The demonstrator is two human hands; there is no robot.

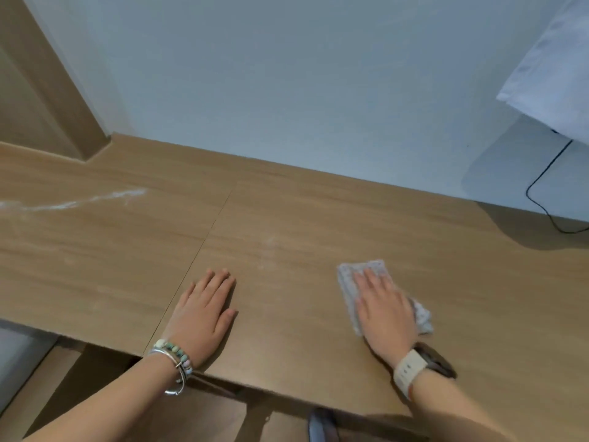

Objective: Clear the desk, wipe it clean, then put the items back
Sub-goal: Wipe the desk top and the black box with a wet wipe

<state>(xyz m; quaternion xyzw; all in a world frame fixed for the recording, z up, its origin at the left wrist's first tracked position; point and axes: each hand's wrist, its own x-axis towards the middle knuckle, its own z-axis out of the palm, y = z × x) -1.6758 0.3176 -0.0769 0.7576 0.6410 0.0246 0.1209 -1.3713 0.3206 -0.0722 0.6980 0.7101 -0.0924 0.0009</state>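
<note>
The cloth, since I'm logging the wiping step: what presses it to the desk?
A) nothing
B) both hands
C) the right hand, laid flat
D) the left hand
C: the right hand lies flat on the grey cloth; the left hand rests on bare desk.

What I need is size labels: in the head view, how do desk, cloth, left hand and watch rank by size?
1. desk
2. cloth and left hand: look alike, cloth partly covered, unranked
3. watch
</note>
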